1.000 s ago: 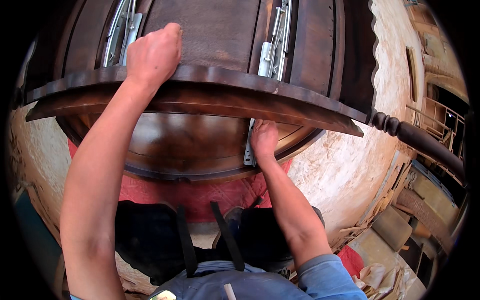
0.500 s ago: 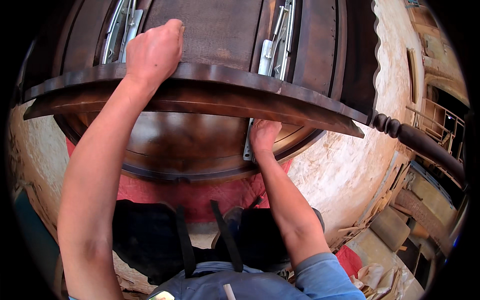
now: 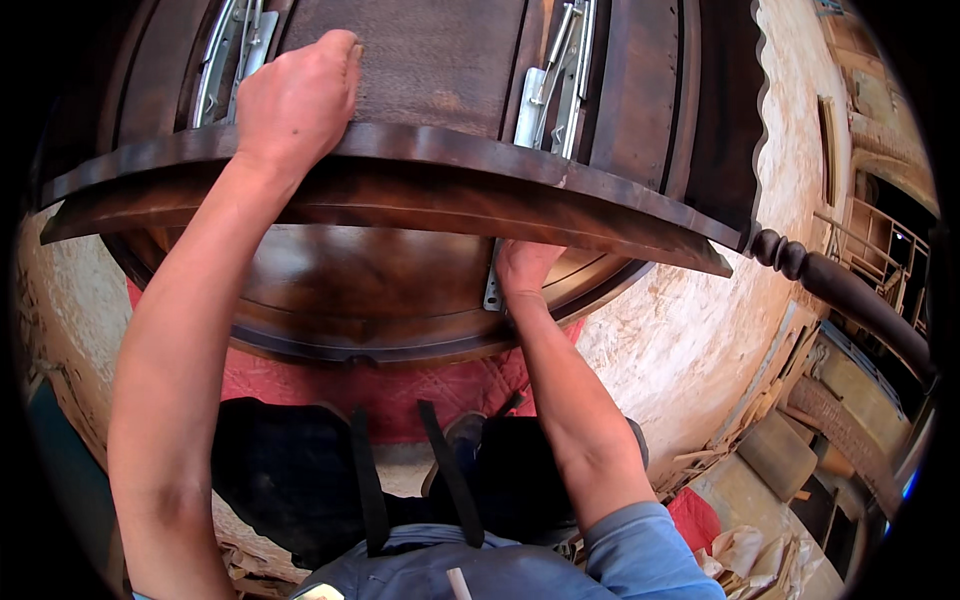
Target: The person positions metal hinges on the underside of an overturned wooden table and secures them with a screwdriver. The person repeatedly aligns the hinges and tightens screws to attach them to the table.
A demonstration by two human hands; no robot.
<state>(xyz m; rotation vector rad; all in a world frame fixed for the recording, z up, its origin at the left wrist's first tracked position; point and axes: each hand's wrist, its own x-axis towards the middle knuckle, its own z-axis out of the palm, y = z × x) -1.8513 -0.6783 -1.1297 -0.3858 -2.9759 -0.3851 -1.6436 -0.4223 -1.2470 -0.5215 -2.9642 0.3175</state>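
My left hand (image 3: 298,98) is a closed fist just beyond the curved dark wooden rail (image 3: 430,147), its wrist crossing the rail. What its fingers hold, if anything, is hidden. My right hand (image 3: 525,264) reaches beneath the lower wooden board (image 3: 430,208), beside a perforated metal plate (image 3: 493,285). Its fingers are out of sight under the board. Below lies a rounded dark wooden panel (image 3: 370,270) with a moulded edge. Two metal slide mechanisms, a left one (image 3: 228,60) and a right one (image 3: 560,80), sit on the furniture's wooden face beyond the rail.
A turned wooden leg (image 3: 850,287) sticks out at the right. Red quilted cloth (image 3: 370,395) lies under the rounded panel, near my legs. Pale, stained floor (image 3: 660,350) extends to the right, with wood scraps and boards (image 3: 775,455) farther over.
My right hand has slid slightly farther under the board, and the metal plate shows a little higher. My left fist has shifted slightly left and up.
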